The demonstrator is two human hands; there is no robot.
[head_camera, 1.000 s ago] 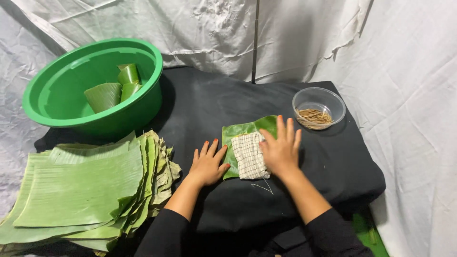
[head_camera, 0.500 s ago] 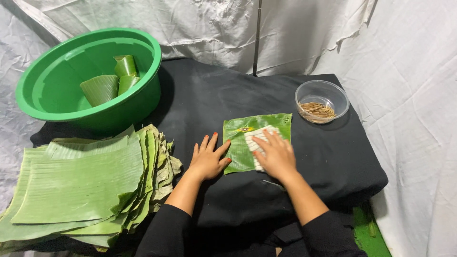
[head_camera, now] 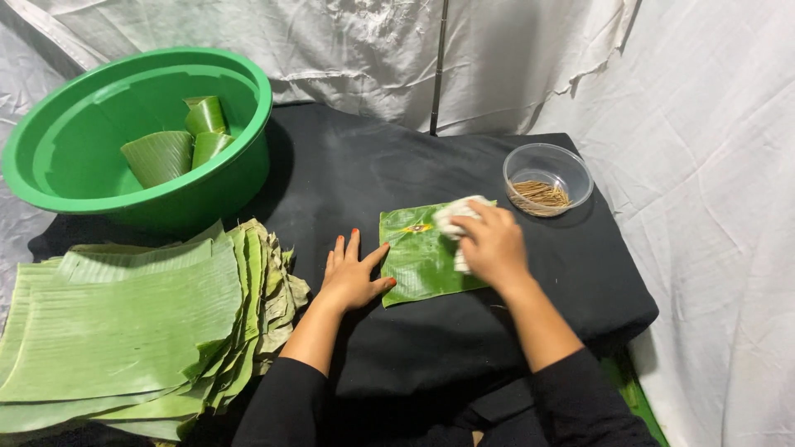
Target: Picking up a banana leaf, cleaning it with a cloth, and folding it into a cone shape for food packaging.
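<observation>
Two bare hands worked on one banana leaf piece in the head view, the only view there was. It lay flat on the black worktop, near the front edge. The left hand was spread open and flat, with its thumb and fingers on the left edge of the leaf, pinning it down and gripping nothing. The right hand was clenched around a bunched white cloth, pressing it on the far right corner of the leaf.

It looked like the wiping step, with the cloth rubbing the leaf clean. A next move would likely call for a firm left hand so the leaf does not slide, and a light stroke so the leaf does not tear.

A small clear bowl of thin brown sticks stood just past the right hand, close enough that a wide wipe might bump it. A big stack of banana leaves lay at the left, well apart from the left hand. Behind it sat a green basin with rolled leaf cones inside. White sheets hung all around. Nothing lay between the hands and the leaf.
</observation>
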